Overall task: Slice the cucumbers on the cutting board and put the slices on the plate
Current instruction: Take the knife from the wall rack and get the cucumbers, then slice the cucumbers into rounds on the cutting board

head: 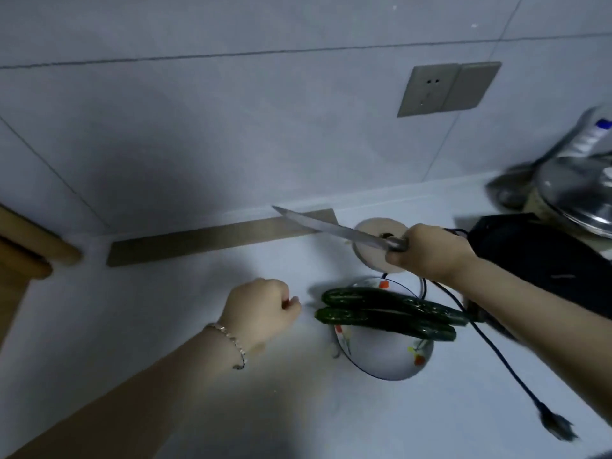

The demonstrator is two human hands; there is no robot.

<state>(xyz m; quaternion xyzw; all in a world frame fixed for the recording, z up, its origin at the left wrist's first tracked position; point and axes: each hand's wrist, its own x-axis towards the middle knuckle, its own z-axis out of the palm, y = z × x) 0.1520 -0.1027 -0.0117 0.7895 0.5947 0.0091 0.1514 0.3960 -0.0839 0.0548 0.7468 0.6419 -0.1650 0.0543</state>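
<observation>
Now your right hand [427,250] grips the knife [331,226] — tip pointing left; left hand [261,306] fisted, empty; cucumbers [381,298] lie crosswise.

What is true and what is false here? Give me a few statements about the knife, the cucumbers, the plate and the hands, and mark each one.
1. The right hand grips the knife. True.
2. The cucumbers are already sliced. False: both are whole.
3. The cucumbers lie on the plate. True.
4. The left hand holds a cucumber. False: its fingers are curled and it holds nothing.
5. One cucumber lies on the cutting board. False: both are on the plate.
</observation>
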